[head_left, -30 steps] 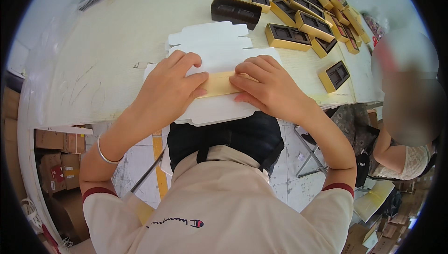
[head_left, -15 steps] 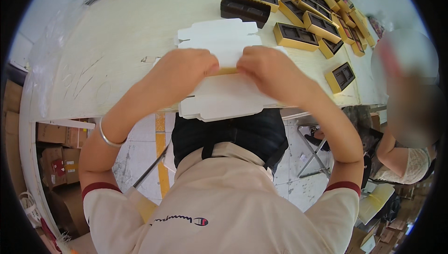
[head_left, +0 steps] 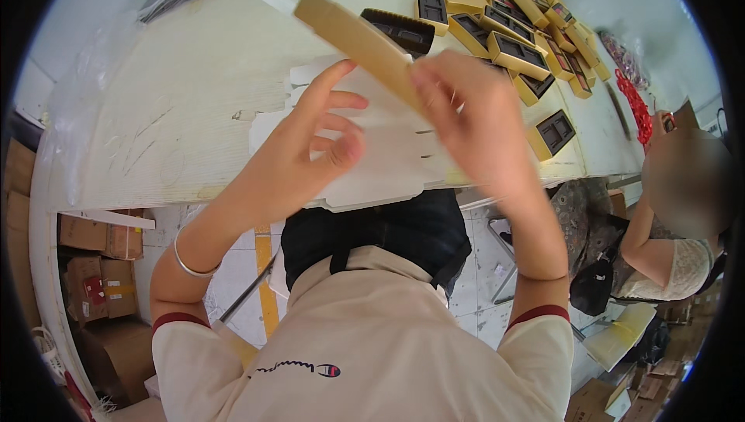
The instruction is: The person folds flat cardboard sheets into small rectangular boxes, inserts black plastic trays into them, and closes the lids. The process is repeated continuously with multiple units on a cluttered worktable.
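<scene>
My right hand grips one end of a gold cardboard piece, long and narrow, tilted up to the left above the table. Motion blurs it, so I cannot tell whether it is flat or folded into a box. A white flap sticks out at its far end. My left hand is open and empty, its fingers spread just left of the gold piece. Under both hands lie white die-cut cardboard blanks at the table's near edge. Just behind the gold piece stands a dark brown ridged tray.
Several gold boxes with dark inserts pile up at the back right; a single box stands nearer. Beyond lies red cord. Another person sits at the right. Cardboard cartons fill the space under the table's left side.
The gold piece has come up off the white blanks in my right hand. My left hand has let go and spread its fingers. The view has shifted slightly.
</scene>
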`<action>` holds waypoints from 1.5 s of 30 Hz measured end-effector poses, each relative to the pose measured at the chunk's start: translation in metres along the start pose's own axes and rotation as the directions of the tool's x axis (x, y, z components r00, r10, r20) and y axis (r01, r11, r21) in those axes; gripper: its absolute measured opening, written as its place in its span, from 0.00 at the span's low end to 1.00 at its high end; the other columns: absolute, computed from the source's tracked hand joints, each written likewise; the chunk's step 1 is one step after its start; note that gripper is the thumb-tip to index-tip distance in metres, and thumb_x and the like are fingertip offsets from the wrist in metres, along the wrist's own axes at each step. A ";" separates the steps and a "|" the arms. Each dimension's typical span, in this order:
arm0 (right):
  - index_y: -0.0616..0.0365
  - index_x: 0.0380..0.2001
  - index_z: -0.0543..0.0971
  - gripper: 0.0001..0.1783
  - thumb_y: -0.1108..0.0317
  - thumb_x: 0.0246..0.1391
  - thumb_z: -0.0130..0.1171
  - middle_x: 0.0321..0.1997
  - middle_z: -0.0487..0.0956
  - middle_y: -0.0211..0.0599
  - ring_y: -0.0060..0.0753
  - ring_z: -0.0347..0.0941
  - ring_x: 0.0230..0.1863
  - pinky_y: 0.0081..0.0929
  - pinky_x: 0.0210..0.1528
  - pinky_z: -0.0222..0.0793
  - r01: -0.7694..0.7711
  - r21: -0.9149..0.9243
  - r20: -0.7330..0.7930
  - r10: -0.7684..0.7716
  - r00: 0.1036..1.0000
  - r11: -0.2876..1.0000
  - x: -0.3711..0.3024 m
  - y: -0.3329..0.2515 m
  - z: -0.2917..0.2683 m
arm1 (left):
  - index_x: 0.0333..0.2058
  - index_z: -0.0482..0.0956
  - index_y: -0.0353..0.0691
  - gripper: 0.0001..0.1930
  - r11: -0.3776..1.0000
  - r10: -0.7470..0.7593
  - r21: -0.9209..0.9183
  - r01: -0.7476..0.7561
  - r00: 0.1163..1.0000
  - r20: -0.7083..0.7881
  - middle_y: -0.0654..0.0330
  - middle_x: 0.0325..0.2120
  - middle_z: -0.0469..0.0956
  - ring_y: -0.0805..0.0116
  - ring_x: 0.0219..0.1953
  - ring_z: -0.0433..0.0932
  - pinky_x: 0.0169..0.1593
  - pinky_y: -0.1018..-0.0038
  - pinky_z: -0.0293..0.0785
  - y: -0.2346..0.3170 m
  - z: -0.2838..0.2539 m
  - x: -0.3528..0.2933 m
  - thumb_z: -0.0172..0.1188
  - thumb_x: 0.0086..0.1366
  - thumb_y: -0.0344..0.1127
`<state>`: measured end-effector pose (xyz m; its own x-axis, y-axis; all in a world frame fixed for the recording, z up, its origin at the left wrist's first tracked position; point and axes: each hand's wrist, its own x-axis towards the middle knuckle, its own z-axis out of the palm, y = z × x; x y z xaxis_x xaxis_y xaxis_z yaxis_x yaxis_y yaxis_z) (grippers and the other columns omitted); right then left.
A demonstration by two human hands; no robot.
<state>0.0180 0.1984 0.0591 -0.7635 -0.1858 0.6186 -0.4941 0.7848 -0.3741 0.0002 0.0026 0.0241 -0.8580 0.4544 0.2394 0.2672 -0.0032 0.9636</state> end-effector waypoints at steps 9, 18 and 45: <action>0.58 0.38 0.80 0.23 0.48 0.53 0.58 0.47 0.77 0.43 0.44 0.73 0.42 0.40 0.43 0.68 0.582 -0.210 -0.026 -0.600 0.800 0.785 -0.044 -0.007 -0.033 | 0.38 0.72 0.38 0.15 0.941 -0.333 0.131 0.312 0.923 0.193 0.65 0.31 0.70 0.76 0.36 0.68 0.39 0.77 0.67 0.006 -0.037 0.042 0.56 0.65 0.45; 0.57 0.25 0.77 0.09 0.71 0.36 0.65 0.34 0.77 0.34 0.35 0.73 0.38 0.34 0.41 0.67 0.366 0.080 0.282 -0.373 0.884 0.927 -0.041 0.025 -0.021 | 0.49 0.72 0.35 0.25 0.731 -0.277 0.675 -0.101 0.860 0.429 0.57 0.36 0.75 0.65 0.40 0.73 0.45 0.69 0.70 -0.001 -0.024 0.079 0.60 0.61 0.48; 0.62 0.29 0.79 0.04 0.74 0.49 0.58 0.32 0.76 0.41 0.44 0.72 0.36 0.36 0.38 0.65 0.218 0.151 0.499 -0.265 0.825 0.964 -0.010 0.060 0.017 | 0.31 0.76 0.38 0.04 0.462 0.130 0.794 -0.394 0.916 0.379 0.58 0.26 0.73 0.58 0.30 0.74 0.32 0.67 0.72 -0.019 -0.009 0.015 0.58 0.59 0.32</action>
<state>-0.0110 0.2375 0.0181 -0.7068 -0.6563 0.2641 -0.7056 0.6269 -0.3304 -0.0212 0.0012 0.0109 -0.5854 0.7533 0.2997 0.8100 0.5271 0.2570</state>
